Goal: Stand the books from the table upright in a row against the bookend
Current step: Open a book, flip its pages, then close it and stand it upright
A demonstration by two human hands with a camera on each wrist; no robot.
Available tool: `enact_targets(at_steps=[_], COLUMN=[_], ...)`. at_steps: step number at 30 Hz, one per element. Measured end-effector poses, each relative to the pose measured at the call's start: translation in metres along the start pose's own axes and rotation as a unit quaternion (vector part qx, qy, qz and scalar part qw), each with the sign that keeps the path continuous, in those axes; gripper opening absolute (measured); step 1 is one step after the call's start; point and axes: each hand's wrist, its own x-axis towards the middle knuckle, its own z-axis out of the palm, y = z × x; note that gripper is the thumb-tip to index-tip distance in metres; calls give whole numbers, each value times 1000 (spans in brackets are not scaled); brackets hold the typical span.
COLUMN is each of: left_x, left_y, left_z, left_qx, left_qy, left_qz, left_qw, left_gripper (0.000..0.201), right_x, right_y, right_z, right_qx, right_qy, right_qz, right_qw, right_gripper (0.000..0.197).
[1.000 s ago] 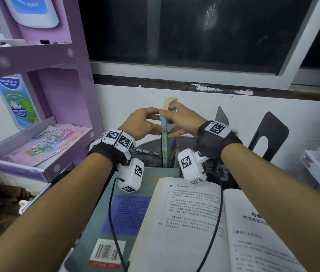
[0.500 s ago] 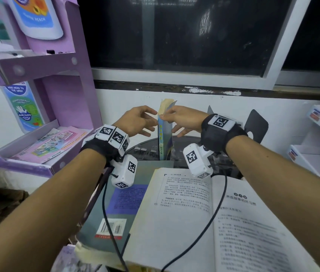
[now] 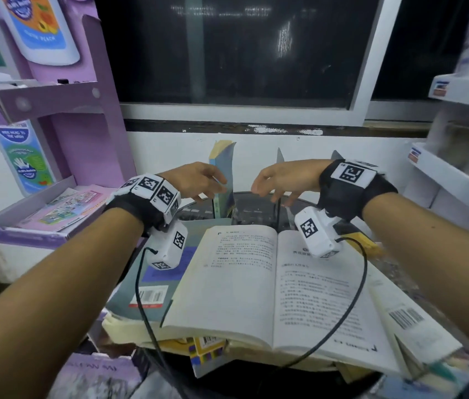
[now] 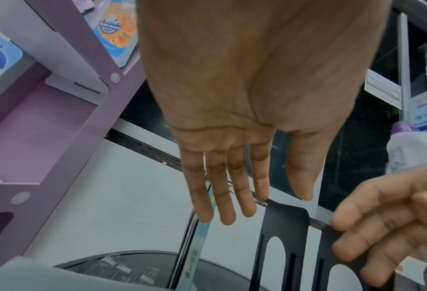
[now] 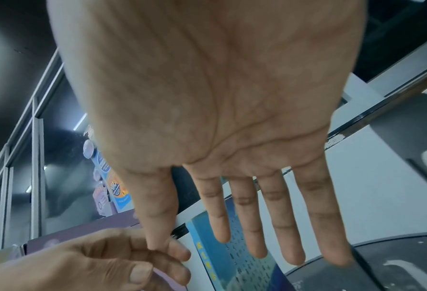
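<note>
A thin blue book [image 3: 225, 171] stands upright on the round dark table [image 3: 253, 211], a gap away from the edge-on black bookend [image 3: 280, 165]. My left hand [image 3: 209, 192] hovers at the book's left side with relaxed fingers; whether it touches is unclear. My right hand [image 3: 268, 192] is open to the right of the book, apart from it. The left wrist view has straight fingers [image 4: 222, 196] in front of the book [image 4: 199, 244] and bookend [image 4: 285, 228]. In the right wrist view, spread fingers [image 5: 282, 226] hang above the book's cover [image 5: 242, 269].
An open book [image 3: 273, 286] lies nearest me on a pile, with a grey book [image 3: 144, 286] beside it to the left. A second bookend [image 3: 336, 155] stands behind my right wrist. A purple shelf unit [image 3: 63, 168] is left and white shelves [image 3: 452, 180] right.
Both hands have let go of the blue book and drawn apart, the right one moving off to the right. The book stays standing.
</note>
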Motion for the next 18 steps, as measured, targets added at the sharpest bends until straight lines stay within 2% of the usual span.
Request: enact_targets(at_steps=[4, 8, 12, 18], left_x=[-10, -16, -25, -31], left_y=[6, 13, 25, 25], left_z=[22, 43, 58, 66], left_qx=[76, 137, 247, 316], left_qy=[-61, -84, -130, -132], left_qz=[-27, -29, -49, -54], left_qw=[995, 987, 959, 938], left_gripper=[15, 39, 45, 50], right_x=[-21, -38, -51, -55], right_y=[23, 40, 50, 62], right_z=[5, 12, 20, 31], right_qx=[-17, -77, -178, -227], right_qy=[0, 8, 7, -39], right_qz=[27, 51, 60, 83], right_qw=[999, 996, 982, 969], right_gripper=[37, 36, 43, 51])
